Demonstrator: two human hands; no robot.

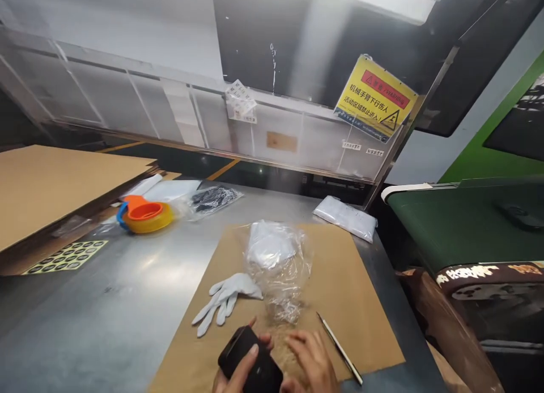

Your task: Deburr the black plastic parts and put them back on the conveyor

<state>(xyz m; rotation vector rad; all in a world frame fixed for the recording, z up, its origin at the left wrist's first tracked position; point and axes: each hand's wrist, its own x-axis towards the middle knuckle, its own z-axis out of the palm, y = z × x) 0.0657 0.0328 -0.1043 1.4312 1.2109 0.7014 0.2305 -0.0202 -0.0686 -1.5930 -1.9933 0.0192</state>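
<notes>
At the bottom of the head view, my left hand [241, 376] is closed round a black, box-shaped object [259, 370] with rounded edges, whose exact kind I cannot make out. My right hand [312, 362] is just to its right, fingers apart and a little bent, with nothing seen in them. Both hands are over a brown cardboard sheet [340, 280]. Beyond them lies a clear plastic bag [278, 263] with something white inside. A white glove [229, 297] rests left of the bag. Right of my right hand is a thin pen-like tool [340, 347].
A tape dispenser with yellow tape [147, 214], a bag of black items [215, 200] and a sticker sheet [68, 257] lie left, by stacked cardboard [63, 183]. A white packet [346, 217] lies far right. A green conveyor belt [467, 223] runs beyond the metal table [106, 319].
</notes>
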